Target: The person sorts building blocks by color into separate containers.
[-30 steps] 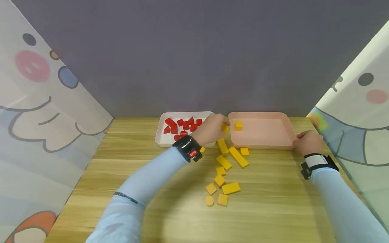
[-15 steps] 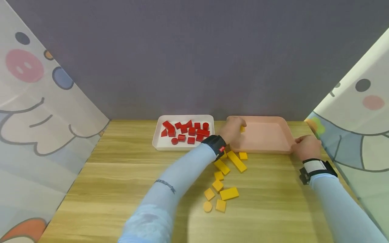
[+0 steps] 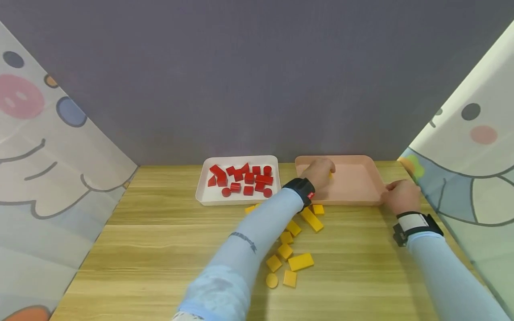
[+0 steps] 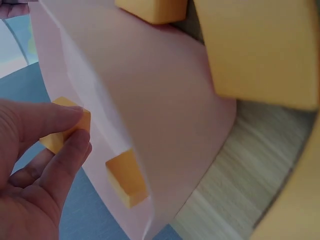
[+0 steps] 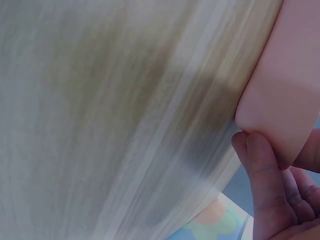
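My left hand [image 3: 318,173] is over the pink tray [image 3: 353,200], pinching a yellow block [image 4: 64,131] between thumb and fingers. Another yellow block [image 4: 128,177] lies inside the tray near its left end; in the head view the left hand covers it. At the tray's front right corner my right hand [image 3: 403,196] grips the wall, with fingertips [image 5: 257,145] on the outside and the thumb over the rim. Loose yellow blocks, among them a long bar [image 3: 312,220] and a round disc [image 3: 271,280], lie on the table in front of the tray, some behind the left sleeve.
To the left of the pink tray stands a white tray [image 3: 199,196] holding several red blocks [image 3: 249,178]. A grey panel [image 3: 257,80] rises behind both trays, and printed cartoon panels [image 3: 478,178] flank the wooden table [image 3: 152,249].
My left hand has moved right, from between the trays to over the pink tray, carrying the yellow block. The right hand keeps its hold on the corner. The head view has shifted slightly.
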`<state>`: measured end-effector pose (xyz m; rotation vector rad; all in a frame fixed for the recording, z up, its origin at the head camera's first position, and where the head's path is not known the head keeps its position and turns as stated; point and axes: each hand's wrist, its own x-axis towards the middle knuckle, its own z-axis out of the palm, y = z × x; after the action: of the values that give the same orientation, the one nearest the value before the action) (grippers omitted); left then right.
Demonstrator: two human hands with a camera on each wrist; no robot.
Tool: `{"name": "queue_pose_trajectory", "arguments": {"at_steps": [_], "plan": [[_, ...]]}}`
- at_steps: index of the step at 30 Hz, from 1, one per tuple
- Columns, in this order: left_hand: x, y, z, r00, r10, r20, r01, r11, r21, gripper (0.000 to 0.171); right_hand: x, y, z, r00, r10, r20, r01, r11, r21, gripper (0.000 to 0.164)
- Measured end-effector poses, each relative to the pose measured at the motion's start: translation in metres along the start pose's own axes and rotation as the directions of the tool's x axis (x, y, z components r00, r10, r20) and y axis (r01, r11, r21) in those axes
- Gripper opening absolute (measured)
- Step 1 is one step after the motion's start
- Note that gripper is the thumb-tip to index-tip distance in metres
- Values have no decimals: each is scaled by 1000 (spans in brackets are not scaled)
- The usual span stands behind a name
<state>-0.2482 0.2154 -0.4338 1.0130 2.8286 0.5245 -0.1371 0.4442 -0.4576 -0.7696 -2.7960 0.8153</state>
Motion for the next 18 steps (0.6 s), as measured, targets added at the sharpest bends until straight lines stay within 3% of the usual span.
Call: {"name": "queue_pose_trajectory", "arguments": {"at_steps": [11, 18], "plan": [[-2, 2, 1, 999, -48, 16, 48, 999, 25, 40, -2, -3, -2, 1000, 20, 14, -20, 1000, -5, 27], [-7, 1, -3, 991, -126, 40, 126, 992, 1, 40, -1, -2, -1, 1000, 3, 12, -3, 1000, -14, 28]]}}
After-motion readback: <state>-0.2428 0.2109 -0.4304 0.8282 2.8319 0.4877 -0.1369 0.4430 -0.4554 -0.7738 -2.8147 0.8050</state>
